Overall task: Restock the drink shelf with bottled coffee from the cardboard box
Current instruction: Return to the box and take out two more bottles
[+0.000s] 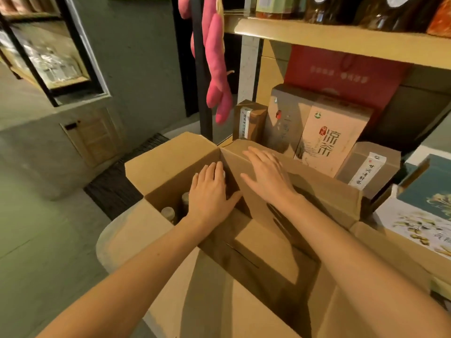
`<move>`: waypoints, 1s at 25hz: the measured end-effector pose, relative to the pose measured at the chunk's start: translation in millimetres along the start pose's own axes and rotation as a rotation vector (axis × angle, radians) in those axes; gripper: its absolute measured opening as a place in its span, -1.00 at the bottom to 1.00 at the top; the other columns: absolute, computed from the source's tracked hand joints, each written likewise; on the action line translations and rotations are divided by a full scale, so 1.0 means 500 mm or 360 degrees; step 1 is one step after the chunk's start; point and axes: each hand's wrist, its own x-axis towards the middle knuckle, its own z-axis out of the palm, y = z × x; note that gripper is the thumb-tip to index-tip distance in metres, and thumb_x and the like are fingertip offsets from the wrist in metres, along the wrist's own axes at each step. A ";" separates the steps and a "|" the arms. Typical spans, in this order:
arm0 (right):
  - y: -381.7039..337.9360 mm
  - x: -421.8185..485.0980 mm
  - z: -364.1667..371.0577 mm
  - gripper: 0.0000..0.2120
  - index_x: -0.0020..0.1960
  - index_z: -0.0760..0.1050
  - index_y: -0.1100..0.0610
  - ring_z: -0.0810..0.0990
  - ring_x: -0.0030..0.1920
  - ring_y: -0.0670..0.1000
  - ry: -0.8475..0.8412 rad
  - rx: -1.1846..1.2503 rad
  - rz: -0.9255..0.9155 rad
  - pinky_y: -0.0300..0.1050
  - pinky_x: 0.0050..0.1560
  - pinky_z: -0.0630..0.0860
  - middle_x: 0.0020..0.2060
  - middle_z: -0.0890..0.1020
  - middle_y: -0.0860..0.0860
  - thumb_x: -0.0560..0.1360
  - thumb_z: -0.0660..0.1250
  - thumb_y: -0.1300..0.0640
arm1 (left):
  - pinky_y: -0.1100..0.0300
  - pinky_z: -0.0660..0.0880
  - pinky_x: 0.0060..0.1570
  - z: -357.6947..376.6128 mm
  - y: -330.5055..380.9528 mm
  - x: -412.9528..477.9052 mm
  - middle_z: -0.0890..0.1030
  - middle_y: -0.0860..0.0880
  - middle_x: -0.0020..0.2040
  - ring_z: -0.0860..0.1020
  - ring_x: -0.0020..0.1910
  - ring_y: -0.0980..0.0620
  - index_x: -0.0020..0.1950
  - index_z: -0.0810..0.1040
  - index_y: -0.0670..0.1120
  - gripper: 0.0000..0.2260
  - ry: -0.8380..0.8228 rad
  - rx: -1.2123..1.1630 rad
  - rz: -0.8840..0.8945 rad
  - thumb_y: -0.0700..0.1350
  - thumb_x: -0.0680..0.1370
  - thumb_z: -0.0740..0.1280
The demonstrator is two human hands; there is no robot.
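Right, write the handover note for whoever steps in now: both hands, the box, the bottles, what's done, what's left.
Left hand: open, fingers straight, over the box opening, holding nothing.
Right hand: open, flat on the raised flap.
Cardboard box: open, beside the shelf. Bottles stand inside, two caps showing.
Done: box is open.
Left: lift the bottles out and set them on the shelf; no bottle is in hand.

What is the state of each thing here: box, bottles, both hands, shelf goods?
cardboard box: open, flaps raised.
bottles: upright, inside the box.
left hand: open, fingers straight, over the box opening.
right hand: open, flat on a flap.
tea box: closed, standing on the shelf.
pink plush: hanging beside the shelf.
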 end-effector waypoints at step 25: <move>0.032 0.123 0.379 -0.55 0.36 0.37 0.14 0.43 0.35 0.04 -0.0144 0.1509 0.0471 -0.11 0.33 0.33 0.29 0.51 0.08 0.51 0.34 0.11 | 0.07 0.37 0.29 0.290 -0.008 0.135 0.46 -0.09 0.33 0.42 0.34 -0.07 0.41 0.30 -0.10 -0.55 0.0755 -0.1311 -0.1744 -0.06 0.55 0.30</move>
